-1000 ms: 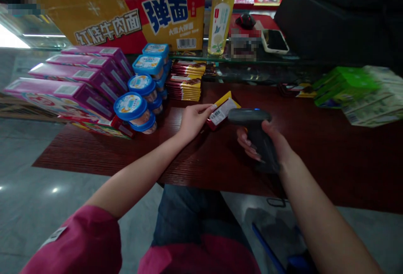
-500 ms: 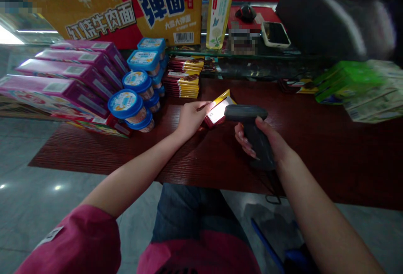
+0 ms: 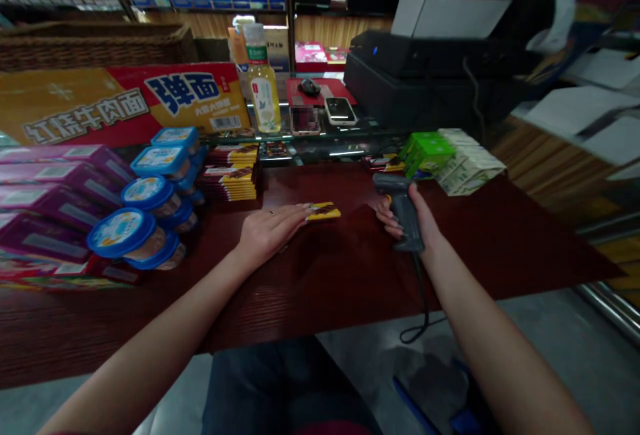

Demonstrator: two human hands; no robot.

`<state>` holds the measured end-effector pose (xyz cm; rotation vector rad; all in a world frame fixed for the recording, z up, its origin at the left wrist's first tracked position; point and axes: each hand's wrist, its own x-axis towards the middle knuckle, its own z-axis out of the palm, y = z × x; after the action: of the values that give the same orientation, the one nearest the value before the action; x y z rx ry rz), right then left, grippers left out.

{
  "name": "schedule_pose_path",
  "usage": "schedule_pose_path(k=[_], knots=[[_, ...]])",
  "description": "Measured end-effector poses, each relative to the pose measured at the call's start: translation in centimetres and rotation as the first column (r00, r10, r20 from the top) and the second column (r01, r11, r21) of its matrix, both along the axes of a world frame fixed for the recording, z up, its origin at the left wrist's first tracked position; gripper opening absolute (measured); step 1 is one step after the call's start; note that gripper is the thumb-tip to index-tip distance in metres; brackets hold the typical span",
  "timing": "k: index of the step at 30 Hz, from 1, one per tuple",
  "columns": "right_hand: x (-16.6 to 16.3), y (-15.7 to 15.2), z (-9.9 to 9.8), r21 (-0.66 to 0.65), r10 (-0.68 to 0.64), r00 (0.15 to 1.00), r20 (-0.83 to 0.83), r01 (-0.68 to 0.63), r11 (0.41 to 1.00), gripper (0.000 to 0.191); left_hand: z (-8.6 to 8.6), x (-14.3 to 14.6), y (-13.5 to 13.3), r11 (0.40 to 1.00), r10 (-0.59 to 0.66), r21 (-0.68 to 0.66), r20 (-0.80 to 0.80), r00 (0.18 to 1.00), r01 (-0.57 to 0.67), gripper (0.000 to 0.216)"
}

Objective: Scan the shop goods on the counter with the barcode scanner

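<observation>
Head view: you are working at a dark reddish-brown worktop (image 3: 310, 281), and positions below are given from the bottle (image 3: 264, 98) of yellow drink standing upright at its far side. Your left hand (image 3: 265, 231) is on your side of the bottle, palm down, with fingers straight and close together. That grip is laid over one end of a yellow-and-dark-red wrapped bar (image 3: 327, 211); the thumb is hidden, so I cannot tell whether it closes on the wrapper or only presses it. The bar lies on your side of the bottle and somewhat to its right, its yellow end clear of your fingertips.

Your right hand (image 3: 427, 225), farther right of the bottle and also nearer you, has its grip wrapped firmly around the handle of a dark grey barcode scanner (image 3: 407, 218). The scanner is raised, its head turned left and apart from the bar, with a cable (image 3: 421, 288) hanging from the handle.

Left of the bottle and nearer you, note a stack of similar bars (image 3: 230, 185); farther left, blue-lidded tubs (image 3: 125, 231), then purple boxes (image 3: 55, 201). Right of the bottle are a computer mouse (image 3: 310, 87), a phone (image 3: 341, 109) and green packs (image 3: 427, 153).
</observation>
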<state>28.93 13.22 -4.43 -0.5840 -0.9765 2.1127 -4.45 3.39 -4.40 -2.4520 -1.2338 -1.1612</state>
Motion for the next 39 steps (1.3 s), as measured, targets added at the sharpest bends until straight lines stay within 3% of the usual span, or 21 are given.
schedule_pose_path(k=[6, 9, 12, 17, 21, 26, 31, 35, 39], knots=[[8.1, 1.5, -0.6, -0.043, -0.170, 0.983, -0.067, 0.168, 0.985, 0.049, -0.6, 8.1, 7.1, 0.980, -0.134, 0.118, -0.211, 0.968, 0.161, 0.029], [9.4, 1.8, -0.9, -0.040, -0.217, 0.965, -0.148, 0.213, 0.976, 0.048, -1.2, 12.7, 11.9, 0.962, -0.115, 0.201, -0.322, 0.940, 0.187, 0.029], [9.2, 2.2, -1.1, -0.037, -0.210, 0.958, -0.195, 0.207, 0.978, 0.049, -1.6, 16.3, 16.4, 0.948, -0.064, 0.278, -0.312, 0.948, 0.156, 0.029], [8.5, 2.6, -1.1, -0.041, -0.203, 0.953, -0.226, 0.199, 0.979, 0.049, -2.1, 19.0, 21.8, 0.985, -0.002, 0.167, -0.215, 0.977, 0.039, 0.030], [7.9, 2.6, -0.8, -0.048, -0.224, 0.945, -0.240, 0.218, 0.975, 0.050, -2.6, 19.2, 23.7, 0.999, 0.033, 0.003, -0.237, 0.971, -0.033, 0.029], [7.7, 2.8, -0.9, -0.068, -0.209, 0.948, -0.242, 0.198, 0.978, 0.049, -2.6, 19.3, 24.1, 0.996, 0.030, -0.075, -0.278, 0.960, -0.053, 0.032], [7.9, 2.6, -1.1, -0.087, -0.212, 0.946, -0.244, 0.197, 0.977, 0.049, -1.9, 19.4, 22.4, 0.999, 0.004, -0.030, -0.242, 0.970, -0.012, 0.036], [7.6, 1.5, -1.0, -0.059, -0.219, 0.952, -0.215, 0.211, 0.976, 0.049, -1.3, 16.7, 17.6, 0.996, -0.067, 0.039, -0.259, 0.964, 0.080, 0.038], [6.7, 0.1, -0.8, -0.015, -0.139, 0.978, -0.155, 0.138, 0.990, 0.047, -1.0, 9.8, 9.8, 0.986, -0.097, 0.097, -0.338, 0.936, 0.137, 0.043]])
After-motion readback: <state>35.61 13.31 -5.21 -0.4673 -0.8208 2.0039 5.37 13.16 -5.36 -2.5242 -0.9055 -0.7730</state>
